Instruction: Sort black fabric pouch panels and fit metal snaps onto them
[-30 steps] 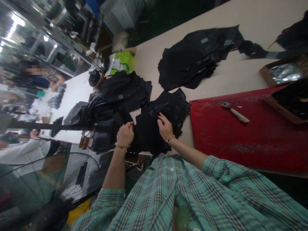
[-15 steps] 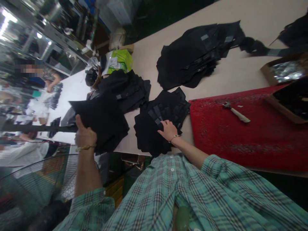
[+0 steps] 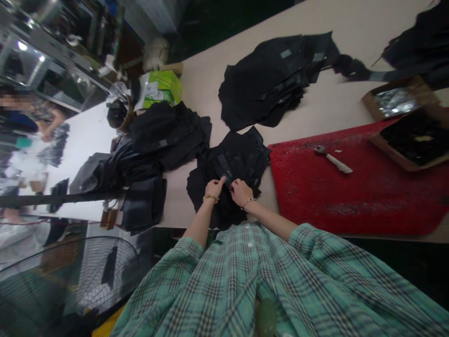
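Straight in front of me lies a fanned pile of black fabric pieces, some with small grey patches. Both hands are close together over its near part. My left hand has its thumb and fingers closed on the edge of a black fabric piece, beside a grey patch. Just to the right, my right hand pinches the same area with bent fingers. The fingertips partly hide the edges, so how many layers they grip is unclear.
More black fabric stacks lie left and beyond. On the right, a red board bears a tool with a wrapped handle and an open box of dark pieces. A fan stands lower left; a person works far left.
My left hand has come right, from a raised black fabric panel at the left to the pile beside my right hand. The panel is no longer held up; a dark stack behind it now shows.
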A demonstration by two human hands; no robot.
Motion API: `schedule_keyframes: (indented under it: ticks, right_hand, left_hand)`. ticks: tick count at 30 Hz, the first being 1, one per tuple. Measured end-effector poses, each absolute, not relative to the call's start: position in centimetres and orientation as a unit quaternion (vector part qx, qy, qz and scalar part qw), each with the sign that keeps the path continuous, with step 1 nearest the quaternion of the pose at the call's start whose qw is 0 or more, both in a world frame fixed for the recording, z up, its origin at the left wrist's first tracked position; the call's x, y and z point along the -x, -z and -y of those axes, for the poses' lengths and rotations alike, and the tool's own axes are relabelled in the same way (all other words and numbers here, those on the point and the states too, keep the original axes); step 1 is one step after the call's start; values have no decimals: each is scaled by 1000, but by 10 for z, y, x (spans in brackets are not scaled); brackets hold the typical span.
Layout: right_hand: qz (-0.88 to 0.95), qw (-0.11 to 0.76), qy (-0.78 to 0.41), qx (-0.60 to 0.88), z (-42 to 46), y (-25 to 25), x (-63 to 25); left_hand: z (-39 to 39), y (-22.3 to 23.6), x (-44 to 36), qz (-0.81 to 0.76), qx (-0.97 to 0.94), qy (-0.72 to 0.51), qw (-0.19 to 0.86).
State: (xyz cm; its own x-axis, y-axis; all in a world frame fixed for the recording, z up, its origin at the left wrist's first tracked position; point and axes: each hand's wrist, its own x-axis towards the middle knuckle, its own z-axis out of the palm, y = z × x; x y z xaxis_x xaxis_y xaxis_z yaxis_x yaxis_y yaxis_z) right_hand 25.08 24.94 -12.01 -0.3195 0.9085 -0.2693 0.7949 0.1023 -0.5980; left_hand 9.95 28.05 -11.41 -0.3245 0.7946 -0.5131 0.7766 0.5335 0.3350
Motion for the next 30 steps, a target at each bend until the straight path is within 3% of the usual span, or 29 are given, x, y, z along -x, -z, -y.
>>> schedule_keyframes:
  ticks: [5, 13, 20, 26, 30]
  right_hand:
    - [716, 124, -326, 605, -244, 115, -248]
    - [665, 48, -364, 650, -270, 118, -259]
    - [714, 43, -306, 629, -257, 120, -265]
    - [731, 25, -300, 613, -254, 121, -262]
    - [732, 59, -307, 606, -250, 126, -264]
  left_hand:
    - [-283, 117, -103, -832, -467, 1, 298]
    - [-274, 115, -107, -840, -473, -16, 267]
    - [-276, 81, -88, -851, -508, 42, 123]
    - [-294, 108, -118, -824, -504, 23, 256]
    - [-300, 118, -134, -846, -475, 33, 240]
